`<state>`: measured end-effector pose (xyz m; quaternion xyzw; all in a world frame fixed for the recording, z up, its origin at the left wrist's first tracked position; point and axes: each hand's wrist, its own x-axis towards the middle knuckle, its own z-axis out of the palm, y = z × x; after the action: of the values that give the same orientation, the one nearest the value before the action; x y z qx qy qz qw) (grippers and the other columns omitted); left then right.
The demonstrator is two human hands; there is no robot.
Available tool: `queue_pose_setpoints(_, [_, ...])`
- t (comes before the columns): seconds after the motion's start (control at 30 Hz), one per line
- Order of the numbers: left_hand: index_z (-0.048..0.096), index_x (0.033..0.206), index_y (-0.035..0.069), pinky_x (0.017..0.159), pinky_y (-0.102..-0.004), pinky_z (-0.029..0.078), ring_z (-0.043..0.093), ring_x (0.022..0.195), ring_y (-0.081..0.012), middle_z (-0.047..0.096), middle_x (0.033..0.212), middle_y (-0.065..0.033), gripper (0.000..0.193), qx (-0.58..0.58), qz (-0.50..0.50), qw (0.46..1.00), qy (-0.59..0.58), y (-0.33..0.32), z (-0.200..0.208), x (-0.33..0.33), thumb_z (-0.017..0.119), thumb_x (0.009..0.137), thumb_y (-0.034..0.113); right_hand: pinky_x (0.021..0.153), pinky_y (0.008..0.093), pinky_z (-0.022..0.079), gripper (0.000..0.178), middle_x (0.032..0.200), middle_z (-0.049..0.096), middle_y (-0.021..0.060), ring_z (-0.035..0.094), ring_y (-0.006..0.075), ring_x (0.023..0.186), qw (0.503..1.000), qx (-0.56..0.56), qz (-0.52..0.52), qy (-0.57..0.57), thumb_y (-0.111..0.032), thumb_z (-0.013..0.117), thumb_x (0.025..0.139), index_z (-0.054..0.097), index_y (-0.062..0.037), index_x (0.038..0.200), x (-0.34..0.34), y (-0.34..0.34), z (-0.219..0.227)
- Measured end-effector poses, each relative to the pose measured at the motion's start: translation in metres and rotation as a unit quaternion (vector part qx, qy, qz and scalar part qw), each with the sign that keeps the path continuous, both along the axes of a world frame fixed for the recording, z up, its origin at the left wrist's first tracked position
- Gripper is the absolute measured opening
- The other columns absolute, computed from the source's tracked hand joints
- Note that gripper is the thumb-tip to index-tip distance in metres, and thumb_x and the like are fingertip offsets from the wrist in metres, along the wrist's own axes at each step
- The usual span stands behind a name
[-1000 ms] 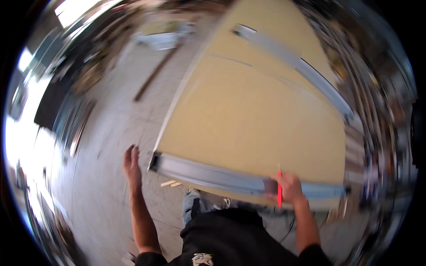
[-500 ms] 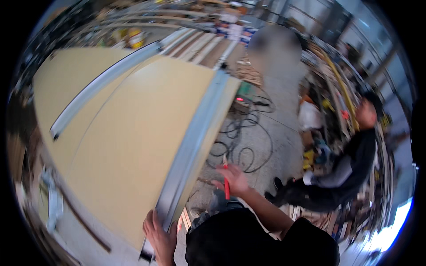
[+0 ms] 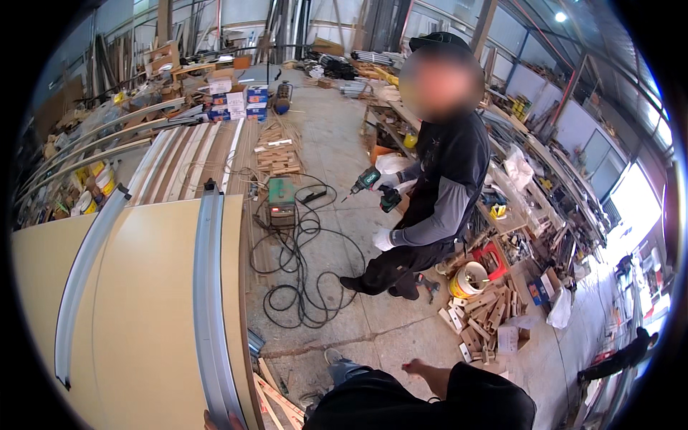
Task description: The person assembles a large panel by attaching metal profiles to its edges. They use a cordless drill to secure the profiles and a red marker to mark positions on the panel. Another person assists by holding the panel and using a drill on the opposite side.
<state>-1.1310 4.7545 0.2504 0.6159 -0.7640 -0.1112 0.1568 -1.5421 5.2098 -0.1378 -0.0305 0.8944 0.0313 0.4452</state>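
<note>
At the lower edge, the fingertips of my left hand [image 3: 222, 421] are closed on the near end of a grey metal channel [image 3: 208, 287]; the rest of that hand is cut off. The channel lies lengthwise on a large cream board [image 3: 150, 287], near its right edge. A second metal channel [image 3: 84, 276] lies farther left on the same board. My right hand [image 3: 416, 368] hangs to the right of the board, over the floor, mostly turned from view. A small bit of red shows at its fingers, from the slim red marker seen in it earlier.
A co-worker in dark clothes and white gloves [image 3: 383, 239] stands ahead with a cordless drill [image 3: 368, 178]. Between us, black cable [image 3: 308, 269] lies coiled on the floor by a green welding machine [image 3: 282, 201]. Wood blocks [image 3: 487, 315] and a bucket [image 3: 467, 279] are on the right.
My view has swung up and right, bringing the co-worker to the middle. My right hand has dropped lower, and the marker is now mostly hidden. My left hand stays at the channel's near end.
</note>
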Motion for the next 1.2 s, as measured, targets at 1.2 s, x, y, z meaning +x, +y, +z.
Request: queue_pose_setpoints(1.2, [0.067,0.130,0.007,0.092,-0.0486,0.056,0.066,0.110,-0.0418,0.069,0.120,-0.0226,0.043,-0.069,0.069,0.992,0.086,0.012,0.009,-0.004,0.069,0.094,0.031,0.062,0.0361,0.053,0.044,0.085,0.075,0.0045,0.069,0.0147,0.074,0.991,-0.088,0.020,-0.099,-0.052,0.070,0.093,0.072,-0.0146,0.117,-0.080,-0.102,0.026])
